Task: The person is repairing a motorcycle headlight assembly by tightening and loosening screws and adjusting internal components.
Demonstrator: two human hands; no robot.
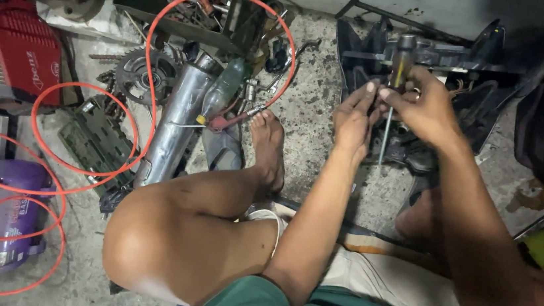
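My right hand is clenched around the handle of the screwdriver, my left hand pinches it just beside, over the black plastic panel, and I should keep the shaft straight while pressing down.
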